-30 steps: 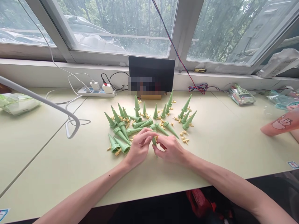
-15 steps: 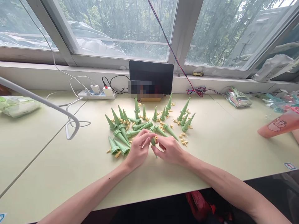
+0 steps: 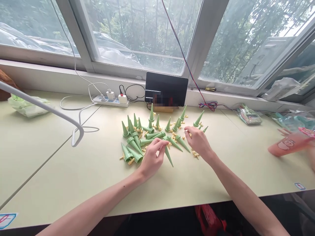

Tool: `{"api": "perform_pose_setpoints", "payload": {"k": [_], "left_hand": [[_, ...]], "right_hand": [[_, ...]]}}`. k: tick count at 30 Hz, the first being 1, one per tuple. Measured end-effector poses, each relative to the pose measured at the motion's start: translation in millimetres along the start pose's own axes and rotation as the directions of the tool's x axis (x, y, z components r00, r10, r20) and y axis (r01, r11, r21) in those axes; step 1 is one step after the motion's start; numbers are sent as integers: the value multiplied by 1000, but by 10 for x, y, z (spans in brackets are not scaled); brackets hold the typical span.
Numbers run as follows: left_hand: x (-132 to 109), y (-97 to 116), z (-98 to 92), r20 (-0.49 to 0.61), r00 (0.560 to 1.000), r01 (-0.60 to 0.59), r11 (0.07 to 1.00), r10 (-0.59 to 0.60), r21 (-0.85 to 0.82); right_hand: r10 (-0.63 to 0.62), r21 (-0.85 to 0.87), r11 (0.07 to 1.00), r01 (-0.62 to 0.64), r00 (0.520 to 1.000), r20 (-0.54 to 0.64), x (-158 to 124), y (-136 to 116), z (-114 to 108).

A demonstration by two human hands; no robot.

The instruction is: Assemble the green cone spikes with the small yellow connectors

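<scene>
While the left hand (image 3: 153,157) pinches a green spike (image 3: 169,157) near its wide end, tip slanting down over the desk (image 3: 187,186), the right hand (image 3: 199,141) hangs apart from it, fingers curled close together; whether anything sits between those fingertips I cannot tell. A yellow fitting (image 3: 169,144) shows at the held spike's upper end, beside the left fingertips. Since only that end is gripped, a slack pinch could let the spike swivel or slip. Just beyond the right hand are upright spikes (image 3: 199,118), which a low knuckle could topple, and below its wrist loose yellow fittings (image 3: 196,154) could be brushed away by the forearm. Farther back stands a dark tablet (image 3: 167,86).
</scene>
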State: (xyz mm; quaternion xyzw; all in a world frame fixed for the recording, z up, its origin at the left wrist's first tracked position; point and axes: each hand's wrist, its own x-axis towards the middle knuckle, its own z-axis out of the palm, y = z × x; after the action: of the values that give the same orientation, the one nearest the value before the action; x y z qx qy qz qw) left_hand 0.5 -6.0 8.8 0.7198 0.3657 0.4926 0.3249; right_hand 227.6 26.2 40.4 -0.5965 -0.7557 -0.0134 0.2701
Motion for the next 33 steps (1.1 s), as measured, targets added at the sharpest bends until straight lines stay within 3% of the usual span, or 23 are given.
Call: {"api": "perform_pose_setpoints", "payload": {"k": [2,5,11,15,17,21,24,28,33], "left_hand": [[-2,-1,0,3,1000,3,1000,-3,25],[-1,-14,4,8,1000,-3,999,2,49],[7,-17,10,11,1000,-12,997,12,72],[15,12,16,19,1000,-11,997,10,77],[18,17,26,25,1000,-9,998,7,66],[14,12,44,43,999,-4,998,1,65],[10,14,45,61,998,2,996,-7,92],[12,12,39,74,997,17,995,-24,99],[15,-10,39,83,996,26,993,-35,111]], "right_hand": [[47,-116,993,-29,987,155,82,23,-44],[143,-280,959,-46,930,337,155,18,-2],[182,-328,943,-53,908,378,149,25,173],[195,-336,940,-62,906,377,105,23,158],[186,-318,945,-71,919,349,66,6,124],[25,-52,998,-23,999,28,-81,-92,95],[-95,244,961,128,985,-142,-224,-212,135],[-103,491,855,165,983,-151,-345,-339,203],[-40,590,798,121,988,-149,-366,-353,211]]}}
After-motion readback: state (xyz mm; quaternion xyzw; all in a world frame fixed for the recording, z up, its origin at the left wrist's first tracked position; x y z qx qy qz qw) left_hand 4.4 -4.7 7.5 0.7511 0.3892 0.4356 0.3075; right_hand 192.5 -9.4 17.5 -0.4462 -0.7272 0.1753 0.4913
